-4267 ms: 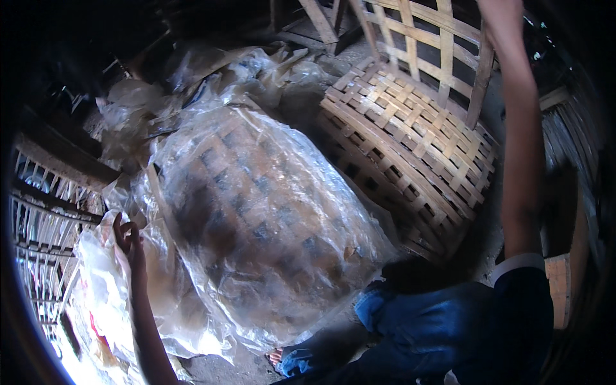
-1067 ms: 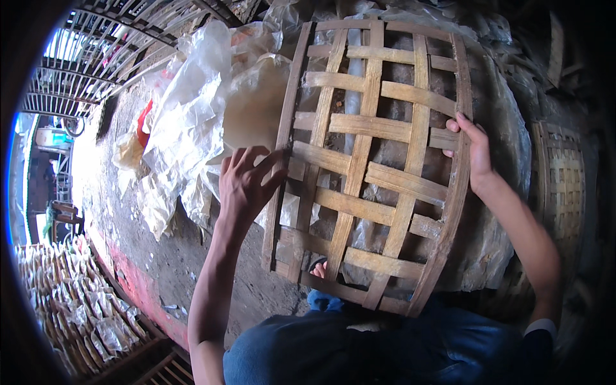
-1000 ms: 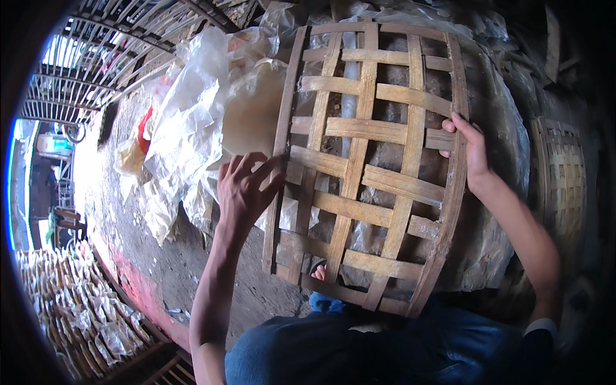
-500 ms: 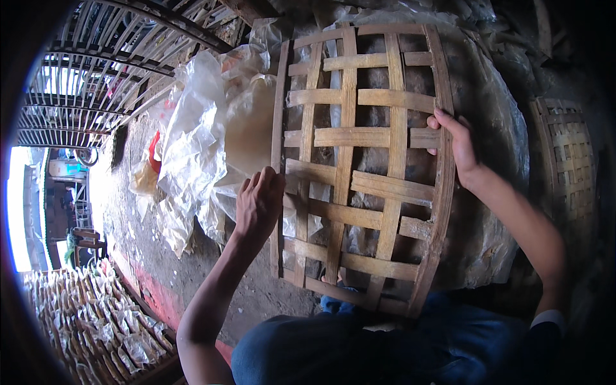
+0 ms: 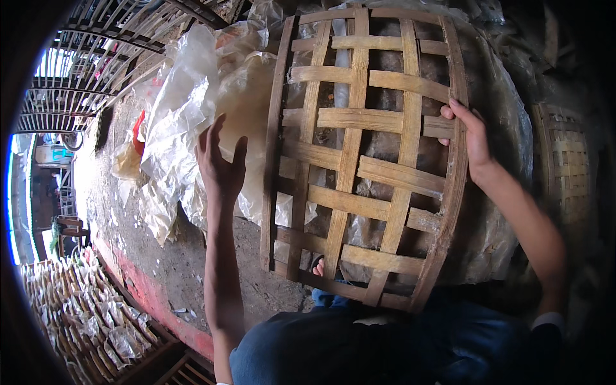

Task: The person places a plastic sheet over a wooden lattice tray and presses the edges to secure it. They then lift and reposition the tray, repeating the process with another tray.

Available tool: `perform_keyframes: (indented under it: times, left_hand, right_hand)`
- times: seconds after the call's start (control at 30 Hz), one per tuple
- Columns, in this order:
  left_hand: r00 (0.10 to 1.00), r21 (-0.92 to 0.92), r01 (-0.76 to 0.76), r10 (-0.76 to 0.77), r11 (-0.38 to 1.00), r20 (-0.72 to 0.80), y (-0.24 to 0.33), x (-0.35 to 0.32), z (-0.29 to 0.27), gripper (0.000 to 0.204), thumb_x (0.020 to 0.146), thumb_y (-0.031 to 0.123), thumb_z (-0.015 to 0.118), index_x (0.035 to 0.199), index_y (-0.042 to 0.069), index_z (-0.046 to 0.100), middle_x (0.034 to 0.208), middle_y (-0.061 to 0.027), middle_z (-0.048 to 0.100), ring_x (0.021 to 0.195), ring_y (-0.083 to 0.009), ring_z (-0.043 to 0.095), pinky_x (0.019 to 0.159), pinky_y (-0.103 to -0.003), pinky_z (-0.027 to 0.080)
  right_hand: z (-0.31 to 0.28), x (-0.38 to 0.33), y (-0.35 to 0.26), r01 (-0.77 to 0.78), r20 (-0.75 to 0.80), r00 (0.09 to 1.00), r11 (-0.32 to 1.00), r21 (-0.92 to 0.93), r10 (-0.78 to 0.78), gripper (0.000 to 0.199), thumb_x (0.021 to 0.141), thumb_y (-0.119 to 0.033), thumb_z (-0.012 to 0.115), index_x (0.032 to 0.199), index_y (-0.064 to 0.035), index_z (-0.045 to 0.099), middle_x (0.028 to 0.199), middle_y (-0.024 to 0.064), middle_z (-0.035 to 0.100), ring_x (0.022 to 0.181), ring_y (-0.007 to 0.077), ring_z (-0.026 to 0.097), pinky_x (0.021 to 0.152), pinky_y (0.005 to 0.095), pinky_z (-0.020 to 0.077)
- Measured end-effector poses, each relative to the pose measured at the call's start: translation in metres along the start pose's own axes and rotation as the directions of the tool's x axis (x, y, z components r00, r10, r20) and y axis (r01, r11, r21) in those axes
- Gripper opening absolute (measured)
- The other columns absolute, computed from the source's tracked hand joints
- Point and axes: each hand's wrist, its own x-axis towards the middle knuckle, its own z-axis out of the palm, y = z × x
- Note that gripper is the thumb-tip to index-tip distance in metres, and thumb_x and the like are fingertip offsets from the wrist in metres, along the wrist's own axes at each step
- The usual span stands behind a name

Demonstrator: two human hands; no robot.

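A woven bamboo rack point(image 5: 359, 120) with wide flat slats and a wooden frame stands tilted in front of me above my knees. My right hand point(image 5: 471, 131) grips its right rail, fingers curled round the edge into the gaps. Off the rack's left rail, my left hand point(image 5: 221, 160) is raised with thumb and fingers apart and nothing in it. Right behind that hand lies a heap of crumpled clear plastic sheets point(image 5: 183, 122); I cannot tell whether the two touch. More plastic point(image 5: 507, 147) shows behind the rack on the right.
Another woven rack point(image 5: 568, 167) stands in shadow at the far right. At lower left, several plastic-wrapped pieces point(image 5: 83, 314) sit in close rows. A slatted bamboo structure point(image 5: 77, 77) rises at upper left. My knees in blue jeans point(image 5: 308, 350) are below the rack.
My left hand has let go of the rack's left rail and moved left and up toward the plastic, fingers spreading. The rack has tilted slightly, with my right hand still holding it.
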Motion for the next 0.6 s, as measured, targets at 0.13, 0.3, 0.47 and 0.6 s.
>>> perform_keyframes:
  times: [0.13, 0.3, 0.47, 0.6]
  left_hand:
    - [0.94, 0.143, -0.322, 0.298, 0.936, 0.164, 0.034, -0.006, 0.011, 0.042, 0.088, 0.012, 0.073, 0.129, 0.019, 0.068, 0.13, -0.013, 0.061, 0.119, -0.0295, 0.058, 0.098, -0.045, 0.049]
    - [0.935, 0.084, -0.282, 0.254, 0.956, 0.247, 0.042, -0.013, 0.019, 0.035, 0.093, 0.009, 0.067, 0.126, 0.017, 0.07, 0.128, -0.0082, 0.061, 0.101, -0.0251, 0.065, 0.086, -0.042, 0.054]
    - [0.945, -0.097, -0.235, 0.251, 0.967, 0.208, 0.028, -0.022, 0.029, 0.035, 0.09, -0.002, 0.067, 0.122, 0.009, 0.069, 0.131, -0.0141, 0.062, 0.101, -0.0312, 0.072, 0.08, -0.038, 0.062]
    - [0.957, -0.048, -0.233, 0.237, 0.971, 0.166, 0.031, -0.022, 0.033, 0.023, 0.091, -0.002, 0.066, 0.113, 0.004, 0.069, 0.125, -0.0179, 0.066, 0.103, -0.0333, 0.071, 0.081, -0.038, 0.062]
  right_hand:
    - [-0.001, -0.001, -0.001, 0.018, 0.009, 1.0, 1.0, -0.009, -0.018, 0.018, 0.101, -0.031, 0.058, 0.104, -0.0132, 0.057, 0.081, -0.0058, 0.053, 0.069, 0.0059, 0.051, 0.057, 0.0242, 0.0441]
    - [-0.003, 0.001, -0.001, -0.005, 0.016, 1.0, 0.999, 0.039, 0.004, 0.02, 0.1, -0.032, 0.058, 0.104, -0.0134, 0.057, 0.081, -0.0059, 0.053, 0.069, 0.0061, 0.051, 0.058, 0.0244, 0.0442]
    - [0.001, 0.002, 0.002, 0.02, -0.04, 0.999, 0.999, -0.04, -0.022, 0.023, 0.095, -0.035, 0.063, 0.089, -0.0132, 0.059, 0.082, -0.0038, 0.059, 0.073, 0.0091, 0.056, 0.064, 0.0277, 0.0465]
    - [0.001, 0.002, 0.002, 0.043, -0.014, 0.999, 0.997, -0.061, -0.044, 0.026, 0.096, -0.036, 0.062, 0.09, -0.0111, 0.06, 0.083, -0.0015, 0.06, 0.072, 0.0109, 0.057, 0.061, 0.028, 0.0474]
